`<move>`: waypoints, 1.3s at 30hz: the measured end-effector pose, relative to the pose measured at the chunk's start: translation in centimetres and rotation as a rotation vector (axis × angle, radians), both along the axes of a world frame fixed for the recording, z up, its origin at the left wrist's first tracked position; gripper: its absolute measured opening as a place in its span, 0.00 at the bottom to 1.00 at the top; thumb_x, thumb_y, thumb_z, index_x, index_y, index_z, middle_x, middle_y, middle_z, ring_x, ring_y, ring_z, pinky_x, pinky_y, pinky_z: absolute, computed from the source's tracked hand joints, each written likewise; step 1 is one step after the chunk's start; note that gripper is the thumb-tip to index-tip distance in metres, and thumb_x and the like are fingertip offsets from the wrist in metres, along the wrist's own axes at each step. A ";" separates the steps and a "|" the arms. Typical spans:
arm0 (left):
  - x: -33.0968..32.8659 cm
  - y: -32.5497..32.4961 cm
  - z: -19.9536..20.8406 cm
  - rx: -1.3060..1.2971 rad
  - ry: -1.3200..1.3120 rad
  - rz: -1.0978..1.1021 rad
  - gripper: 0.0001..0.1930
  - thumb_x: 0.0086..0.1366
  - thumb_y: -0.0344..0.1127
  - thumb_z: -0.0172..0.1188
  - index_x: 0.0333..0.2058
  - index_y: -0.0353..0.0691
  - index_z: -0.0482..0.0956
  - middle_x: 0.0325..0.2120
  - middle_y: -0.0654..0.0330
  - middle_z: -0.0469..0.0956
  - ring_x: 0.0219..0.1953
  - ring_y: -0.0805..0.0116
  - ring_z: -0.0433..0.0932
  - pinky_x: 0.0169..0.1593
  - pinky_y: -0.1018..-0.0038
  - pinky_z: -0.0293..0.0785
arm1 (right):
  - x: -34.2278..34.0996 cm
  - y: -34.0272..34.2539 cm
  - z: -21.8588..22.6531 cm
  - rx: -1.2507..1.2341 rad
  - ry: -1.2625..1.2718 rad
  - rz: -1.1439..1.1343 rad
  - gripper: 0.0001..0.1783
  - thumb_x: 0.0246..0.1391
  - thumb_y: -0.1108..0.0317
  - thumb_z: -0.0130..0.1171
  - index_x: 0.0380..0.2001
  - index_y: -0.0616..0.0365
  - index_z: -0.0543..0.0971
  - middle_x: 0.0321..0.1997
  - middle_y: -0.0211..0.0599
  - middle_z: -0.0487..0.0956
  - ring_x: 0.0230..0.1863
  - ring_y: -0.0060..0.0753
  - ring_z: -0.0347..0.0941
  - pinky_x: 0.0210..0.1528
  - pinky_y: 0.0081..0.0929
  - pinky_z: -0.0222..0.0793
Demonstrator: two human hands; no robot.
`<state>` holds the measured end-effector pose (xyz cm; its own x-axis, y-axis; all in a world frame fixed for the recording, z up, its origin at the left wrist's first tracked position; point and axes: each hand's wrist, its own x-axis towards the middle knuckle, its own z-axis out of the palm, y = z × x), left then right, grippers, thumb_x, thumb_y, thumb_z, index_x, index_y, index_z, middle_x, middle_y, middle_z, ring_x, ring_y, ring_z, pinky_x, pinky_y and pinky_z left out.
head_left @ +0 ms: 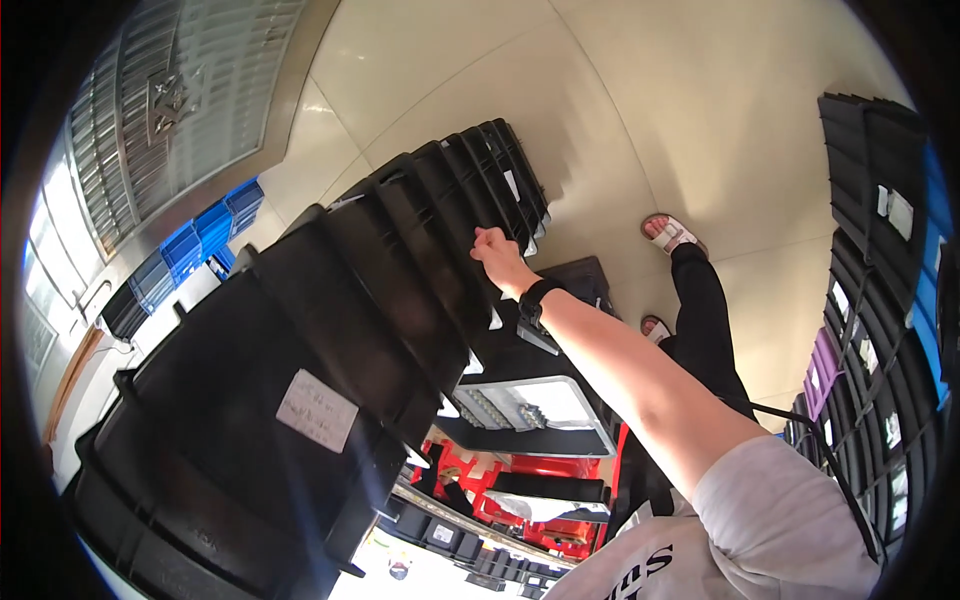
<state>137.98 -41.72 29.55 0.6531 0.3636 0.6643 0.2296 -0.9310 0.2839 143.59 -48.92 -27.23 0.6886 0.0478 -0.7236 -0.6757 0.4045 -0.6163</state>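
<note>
My right hand is closed, fingers curled, beside a tall stack of black plastic bins. Whether it grips a bin edge or something small cannot be made out. A dark band circles that wrist. The stack's nearest bin carries a white handwritten label. Below my forearm is an open dark bin with a pale liner and rows of small parts. My left hand is out of view.
More stacked black bins, with blue and purple ones, line the right side. Red bins stand at the bottom. Blue crates sit by a metal shutter. My sandalled feet are on the tiled floor.
</note>
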 end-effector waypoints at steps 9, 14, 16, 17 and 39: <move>3.5 4.4 -4.4 0.050 0.024 -0.016 0.17 0.59 0.30 0.52 0.47 0.31 0.67 0.45 0.49 0.69 0.45 0.59 0.70 0.47 0.67 0.66 | 0.1 -2.0 -1.9 0.468 0.118 -0.054 0.11 0.48 0.68 0.45 0.31 0.64 0.69 0.39 0.45 0.75 0.44 0.34 0.68 0.49 0.26 0.59; 6.2 6.8 -9.4 0.036 0.030 -0.052 0.17 0.59 0.31 0.52 0.47 0.32 0.67 0.44 0.49 0.69 0.45 0.59 0.70 0.47 0.67 0.67 | -0.1 -0.2 -11.1 0.034 0.182 -0.182 0.16 0.46 0.62 0.49 0.33 0.64 0.68 0.38 0.47 0.75 0.44 0.44 0.68 0.49 0.30 0.58; 7.1 7.7 -11.2 0.040 0.035 -0.060 0.17 0.59 0.31 0.52 0.47 0.32 0.67 0.44 0.49 0.69 0.45 0.59 0.70 0.47 0.67 0.67 | 0.4 0.2 -12.6 -0.124 0.245 -0.076 0.17 0.45 0.61 0.51 0.34 0.63 0.67 0.39 0.50 0.73 0.45 0.50 0.67 0.49 0.34 0.59; 7.5 8.0 -11.9 0.043 0.044 -0.061 0.17 0.59 0.31 0.52 0.47 0.32 0.67 0.44 0.49 0.69 0.45 0.59 0.70 0.47 0.67 0.67 | 0.2 0.7 -13.2 -0.091 0.243 -0.056 0.19 0.45 0.59 0.51 0.36 0.61 0.66 0.41 0.51 0.71 0.45 0.52 0.65 0.49 0.35 0.58; 12.6 12.1 -20.0 0.259 0.145 -0.030 0.17 0.60 0.34 0.51 0.47 0.34 0.68 0.44 0.50 0.69 0.44 0.59 0.71 0.46 0.68 0.68 | 2.4 0.3 -29.4 -0.173 0.383 -0.009 0.25 0.50 0.50 0.45 0.39 0.62 0.67 0.42 0.49 0.71 0.43 0.47 0.67 0.50 0.32 0.57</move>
<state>150.57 -29.65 9.59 0.7555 0.1737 0.6317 0.2220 -0.9751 0.0026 145.98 -48.66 -56.64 0.3681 -0.1023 -0.9241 -0.8660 0.3241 -0.3809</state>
